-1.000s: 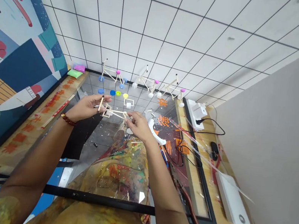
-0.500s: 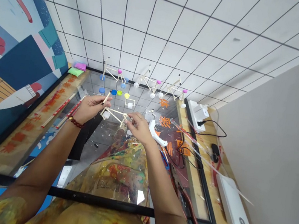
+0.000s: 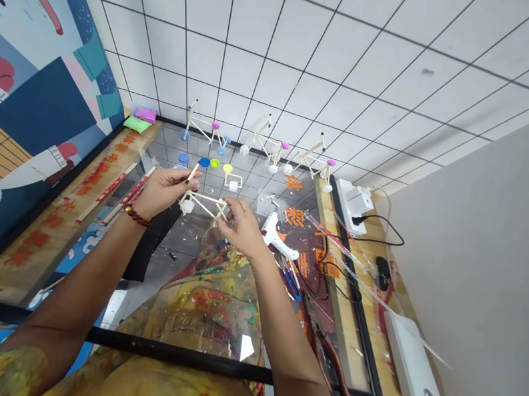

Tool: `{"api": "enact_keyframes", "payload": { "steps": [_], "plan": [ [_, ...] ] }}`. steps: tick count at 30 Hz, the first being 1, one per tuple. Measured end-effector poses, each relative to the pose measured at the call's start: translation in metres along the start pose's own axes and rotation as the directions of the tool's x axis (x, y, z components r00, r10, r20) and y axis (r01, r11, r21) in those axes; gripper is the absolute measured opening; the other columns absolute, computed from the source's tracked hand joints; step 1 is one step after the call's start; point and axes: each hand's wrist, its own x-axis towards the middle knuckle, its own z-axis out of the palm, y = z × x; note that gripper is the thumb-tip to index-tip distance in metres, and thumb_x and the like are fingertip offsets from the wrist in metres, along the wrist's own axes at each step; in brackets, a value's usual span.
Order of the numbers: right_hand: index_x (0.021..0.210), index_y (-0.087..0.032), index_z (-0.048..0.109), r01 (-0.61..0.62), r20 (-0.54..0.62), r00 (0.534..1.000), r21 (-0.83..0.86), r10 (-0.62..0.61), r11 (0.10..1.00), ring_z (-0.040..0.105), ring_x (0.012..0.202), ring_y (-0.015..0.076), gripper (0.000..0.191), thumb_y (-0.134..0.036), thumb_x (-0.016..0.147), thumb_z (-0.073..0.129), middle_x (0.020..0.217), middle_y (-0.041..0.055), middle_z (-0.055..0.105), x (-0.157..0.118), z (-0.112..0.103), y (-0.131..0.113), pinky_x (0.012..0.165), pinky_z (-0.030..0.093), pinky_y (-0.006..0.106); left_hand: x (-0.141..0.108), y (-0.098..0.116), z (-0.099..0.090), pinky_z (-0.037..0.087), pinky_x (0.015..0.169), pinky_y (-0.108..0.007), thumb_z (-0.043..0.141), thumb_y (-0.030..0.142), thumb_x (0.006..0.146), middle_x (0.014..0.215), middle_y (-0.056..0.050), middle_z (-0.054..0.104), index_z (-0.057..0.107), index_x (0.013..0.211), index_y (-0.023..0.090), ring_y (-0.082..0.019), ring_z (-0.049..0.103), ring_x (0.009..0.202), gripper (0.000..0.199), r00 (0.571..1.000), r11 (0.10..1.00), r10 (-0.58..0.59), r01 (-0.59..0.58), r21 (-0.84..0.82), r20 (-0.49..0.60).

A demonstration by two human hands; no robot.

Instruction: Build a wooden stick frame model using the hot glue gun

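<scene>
Above the glass table [image 3: 181, 241], a small frame of wooden sticks [image 3: 204, 199] is held in the air between the two hands, near the middle of the view. A thin wooden stick [image 3: 192, 174] is pinched in a narrow grip by the left hand [image 3: 163, 192], between the thumb and the fingers, and it is tilted upward. The left end of the frame, where a white piece [image 3: 186, 206] is fixed, is seen just under this hand, but it cannot be told if the hand touches it. The right hand [image 3: 243, 227] is half closed, and its fingertips [image 3: 227, 208] are touching the right end of the frame; a firm grip cannot be confirmed. A bead bracelet [image 3: 137, 216] is worn on the left wrist. Just beside the right hand, a white hot glue gun [image 3: 278, 237] is lying on the table. Farther away, three similar stick models [image 3: 266, 144] are placed in a row. Blue, green and yellow bottle caps [image 3: 215, 163] are lying between these models and the hands, and a small square stick frame [image 3: 233, 181] is laid near the caps.
</scene>
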Motion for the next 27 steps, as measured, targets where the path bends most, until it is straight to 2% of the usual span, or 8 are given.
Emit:
{"api": "enact_keyframes", "payload": {
  "steps": [2,6,10,16,23,27],
  "plan": [
    [0.134,-0.019,0.052,0.004,-0.004,1.000,-0.011,-0.004,1.000,0.063,0.083,0.0188,0.047,-0.029,0.090,0.064,0.121,0.0128,0.060,0.000,0.003,0.002,0.087,0.053,0.038,-0.001,0.002,0.001,0.059,0.089,-0.041,0.079,0.060,0.072,0.092,-0.009,0.080,0.082,0.100,0.017,-0.025,0.073,0.089,0.051,1.000,1.000,0.011,-0.012,0.009,0.023],
    [0.119,-0.020,0.061,0.004,-0.069,0.998,0.073,0.001,0.997,0.064,0.079,0.0173,0.029,-0.025,0.090,0.060,0.107,0.0084,0.064,0.002,0.005,0.009,0.082,0.054,0.035,-0.003,0.005,0.001,0.058,0.090,-0.040,0.080,0.056,0.072,0.099,-0.009,0.080,0.083,0.096,0.019,-0.027,0.074,0.094,0.045,0.997,0.997,0.066,-0.067,0.023,0.038],
    [0.110,-0.019,0.064,-0.011,-0.111,0.993,0.143,0.027,0.990,0.064,0.077,0.0169,0.023,-0.026,0.088,0.060,0.100,0.0068,0.064,0.003,0.004,0.009,0.078,0.053,0.033,-0.003,0.005,0.002,0.058,0.091,-0.039,0.081,0.054,0.072,0.099,-0.009,0.080,0.083,0.095,0.020,-0.026,0.074,0.094,0.041,0.998,0.998,0.056,-0.057,0.016,0.027],
    [0.111,-0.021,0.064,-0.058,-0.116,0.990,0.191,0.081,0.980,0.063,0.082,0.0176,0.024,-0.029,0.089,0.058,0.103,0.0065,0.065,0.002,-0.001,0.003,0.080,0.053,0.034,-0.006,0.003,0.007,0.058,0.086,-0.039,0.082,0.053,0.071,0.097,-0.009,0.080,0.083,0.096,0.020,-0.026,0.073,0.090,0.041,0.999,1.000,0.030,-0.030,0.006,-0.011],
    [0.114,-0.022,0.061,-0.112,-0.136,0.979,0.250,0.149,0.962,0.064,0.084,0.0171,0.026,-0.034,0.091,0.057,0.110,0.0071,0.063,0.000,-0.003,0.005,0.082,0.053,0.034,-0.011,-0.001,0.016,0.058,0.082,-0.035,0.082,0.047,0.073,0.096,-0.007,0.080,0.083,0.097,0.021,-0.023,0.072,0.089,0.035,0.996,0.997,0.076,-0.075,-0.022,0.037],
    [0.115,-0.022,0.064,-0.078,-0.156,0.980,0.253,0.120,0.964,0.064,0.082,0.0169,0.028,-0.033,0.090,0.059,0.110,0.0076,0.065,0.000,-0.002,0.007,0.080,0.054,0.033,-0.012,0.003,0.017,0.057,0.081,-0.035,0.083,0.047,0.072,0.092,-0.007,0.079,0.082,0.098,0.019,-0.022,0.071,0.083,0.038,0.999,0.998,0.019,-0.022,-0.065,-0.046]
  ]
}}
